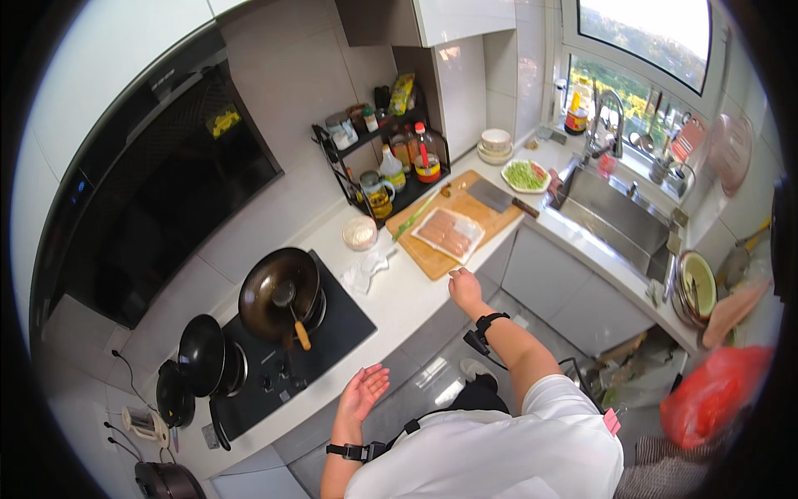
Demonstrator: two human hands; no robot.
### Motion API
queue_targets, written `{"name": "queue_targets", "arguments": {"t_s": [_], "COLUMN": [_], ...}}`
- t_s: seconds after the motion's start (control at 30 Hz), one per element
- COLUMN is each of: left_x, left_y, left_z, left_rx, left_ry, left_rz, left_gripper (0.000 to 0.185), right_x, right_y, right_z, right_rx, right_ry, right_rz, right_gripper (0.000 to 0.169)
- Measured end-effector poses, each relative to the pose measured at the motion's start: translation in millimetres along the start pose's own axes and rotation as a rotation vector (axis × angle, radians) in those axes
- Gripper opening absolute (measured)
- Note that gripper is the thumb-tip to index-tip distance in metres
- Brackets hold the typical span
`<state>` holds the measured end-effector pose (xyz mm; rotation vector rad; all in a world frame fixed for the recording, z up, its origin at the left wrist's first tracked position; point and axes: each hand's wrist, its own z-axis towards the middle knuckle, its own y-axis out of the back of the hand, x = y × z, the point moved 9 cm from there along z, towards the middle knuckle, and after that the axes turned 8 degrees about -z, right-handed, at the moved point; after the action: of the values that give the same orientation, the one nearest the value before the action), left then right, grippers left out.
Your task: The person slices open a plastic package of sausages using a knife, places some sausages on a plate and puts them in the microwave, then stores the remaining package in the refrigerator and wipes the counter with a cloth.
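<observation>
My left hand [366, 392] is in front of the black cooktop [350, 321], palm up with fingers apart and nothing in it. At the front corner of the wooden cutting board [436, 265], my right hand [466, 288] has its fingers curled in; no object shows in it. Whether it touches the board is unclear. A plastic-wrapped tray of pale pink meat [446, 233] lies on the board. Behind that tray are a cleaver [492, 196], its handle past the board's right edge, and a green scallion [416, 215].
A wok [259, 299] with a ladle [284, 294] and a second black pan [201, 355] sit on the cooktop. Crumpled white paper [366, 269] and a bowl of white contents [360, 232] stand near the seasoning rack [408, 199]. A plate of shredded greens [523, 176] is beside the sink [614, 215].
</observation>
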<state>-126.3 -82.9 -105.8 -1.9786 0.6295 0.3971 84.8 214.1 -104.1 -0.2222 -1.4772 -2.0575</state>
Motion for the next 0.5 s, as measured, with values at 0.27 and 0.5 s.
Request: {"name": "queue_targets", "arguments": {"t_s": [0.27, 0.5], "left_x": [35, 58], "left_y": [-47, -110], "left_z": [191, 336], "left_rx": [-0.126, -0.137], "left_ry": [0.086, 0.068], "left_rz": [-0.049, -0.148], "left_gripper": [0.041, 0.044], "right_x": [-38, 2], "right_y": [-71, -29], "right_z": [84, 75], "right_rx": [0.202, 0.305], "right_ry": [0.310, 0.480], "right_rz": [-0.236, 0.121], "right_gripper": [0.010, 0.012]}}
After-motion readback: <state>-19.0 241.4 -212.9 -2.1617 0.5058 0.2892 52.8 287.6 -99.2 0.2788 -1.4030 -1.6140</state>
